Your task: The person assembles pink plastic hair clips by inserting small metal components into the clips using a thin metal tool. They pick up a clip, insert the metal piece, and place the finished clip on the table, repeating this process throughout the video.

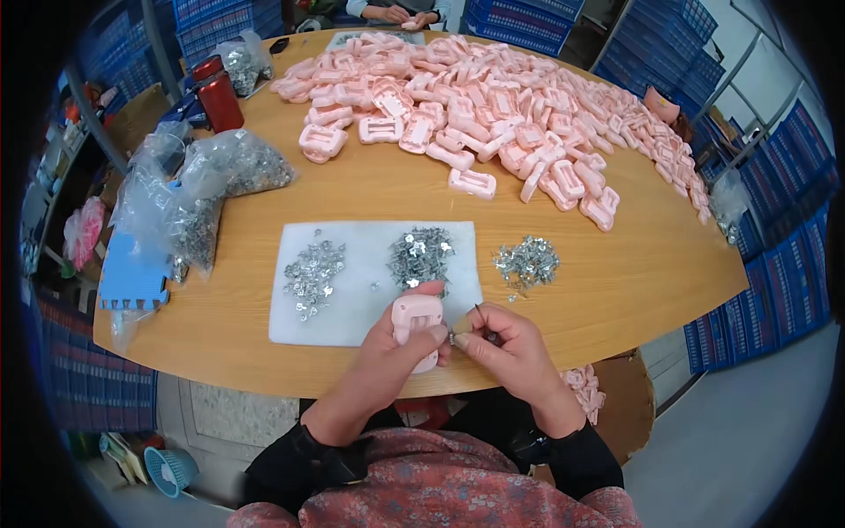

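Note:
My left hand (383, 352) is closed around a pink plastic casing (417, 310), oblong with rounded ends and a recess in its upper part. The thumb lies across the casing's lower half. Close by on its right, my right hand (510, 346) pinches a thin dark tool (479, 310); its exact kind I cannot make out. Between the two hands a tiny metal piece shows at the right fingertips. Just beyond them lies a white foam mat (356, 324), bearing a pile of small silver metal parts (312, 277) and a denser pile of metal clips (421, 257).
Right of the mat is another metal-parts pile (526, 262). A large heap of pink casings (502, 106) covers the far side of the table (634, 282). Bags of metal parts (251, 163) and a red flask (217, 95) stand left. A co-worker's hands (409, 19) show at the far edge.

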Demonstrator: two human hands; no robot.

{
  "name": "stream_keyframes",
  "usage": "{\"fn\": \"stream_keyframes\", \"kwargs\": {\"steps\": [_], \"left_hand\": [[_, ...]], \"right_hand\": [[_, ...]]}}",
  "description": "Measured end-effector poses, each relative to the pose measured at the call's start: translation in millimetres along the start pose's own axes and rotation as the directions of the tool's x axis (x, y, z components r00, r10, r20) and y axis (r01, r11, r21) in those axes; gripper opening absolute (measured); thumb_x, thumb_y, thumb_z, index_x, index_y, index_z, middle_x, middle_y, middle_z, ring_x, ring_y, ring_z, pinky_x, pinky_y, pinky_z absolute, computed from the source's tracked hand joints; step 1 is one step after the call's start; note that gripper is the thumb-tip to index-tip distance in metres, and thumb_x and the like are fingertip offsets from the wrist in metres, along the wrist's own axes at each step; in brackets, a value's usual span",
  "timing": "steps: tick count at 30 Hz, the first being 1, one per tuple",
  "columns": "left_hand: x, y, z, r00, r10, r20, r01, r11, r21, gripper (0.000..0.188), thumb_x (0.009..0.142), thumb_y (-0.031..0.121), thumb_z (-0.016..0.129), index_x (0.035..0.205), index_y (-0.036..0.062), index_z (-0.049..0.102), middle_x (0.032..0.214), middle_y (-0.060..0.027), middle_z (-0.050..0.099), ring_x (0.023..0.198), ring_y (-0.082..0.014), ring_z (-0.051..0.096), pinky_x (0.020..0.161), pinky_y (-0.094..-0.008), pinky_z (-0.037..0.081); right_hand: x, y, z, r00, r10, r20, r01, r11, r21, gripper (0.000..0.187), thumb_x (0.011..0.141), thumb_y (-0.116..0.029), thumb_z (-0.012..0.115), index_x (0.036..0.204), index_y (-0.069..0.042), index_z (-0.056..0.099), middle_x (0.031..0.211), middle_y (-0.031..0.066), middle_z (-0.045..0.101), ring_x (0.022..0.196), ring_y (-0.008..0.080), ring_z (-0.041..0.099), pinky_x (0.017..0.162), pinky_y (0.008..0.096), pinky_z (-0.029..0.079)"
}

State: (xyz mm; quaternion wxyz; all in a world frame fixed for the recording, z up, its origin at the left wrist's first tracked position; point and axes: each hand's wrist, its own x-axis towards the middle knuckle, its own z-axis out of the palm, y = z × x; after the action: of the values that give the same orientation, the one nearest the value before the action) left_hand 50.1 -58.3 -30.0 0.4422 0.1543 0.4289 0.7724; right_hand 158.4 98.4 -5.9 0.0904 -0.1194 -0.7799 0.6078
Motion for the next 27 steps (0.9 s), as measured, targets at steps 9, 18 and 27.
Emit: {"fn": "stream_keyframes", "kwargs": {"steps": [9,18,27], "left_hand": [[-7,-2,-5,0.99,0.139,0.012,-0.138,0.965,0.223,0.049,0.094,0.004,0.06,0.141,0.0088,0.045,0.105,0.0007,0.056,0.093,-0.0061,0.054,0.081,-0.0235,0.048],[-3,-7,-9,0.978,0.206,0.031,-0.203,0.906,0.371,0.055,0.092,-0.002,0.06,0.143,0.0082,0.042,0.099,0.0002,0.057,0.089,-0.0073,0.056,0.079,-0.0242,0.049],[-3,4,-24,0.983,-0.145,0.115,0.18,0.9,-0.398,0.052,0.105,0.04,0.029,0.142,0.0078,0.043,0.091,-0.0104,0.064,0.08,-0.0215,0.064,0.072,-0.0405,0.056]], "right_hand": [[-1,12,12,0.991,0.136,-0.01,-0.133,0.98,0.147,0.013,0.092,-0.012,0.066,0.096,0.0,0.061,0.084,-0.0047,0.055,0.075,0.0033,0.047,0.067,0.0208,0.042],[0,15,12,0.987,0.158,0.009,-0.156,0.963,0.219,0.011,0.092,-0.011,0.066,0.094,-0.002,0.061,0.081,-0.0074,0.053,0.073,0.0013,0.045,0.065,0.0189,0.039],[-2,6,10,0.993,0.066,-0.096,-0.048,0.983,0.178,0.01,0.095,-0.012,0.061,0.096,-0.002,0.06,0.083,-0.007,0.052,0.076,0.0024,0.045,0.067,0.0193,0.039]]}}
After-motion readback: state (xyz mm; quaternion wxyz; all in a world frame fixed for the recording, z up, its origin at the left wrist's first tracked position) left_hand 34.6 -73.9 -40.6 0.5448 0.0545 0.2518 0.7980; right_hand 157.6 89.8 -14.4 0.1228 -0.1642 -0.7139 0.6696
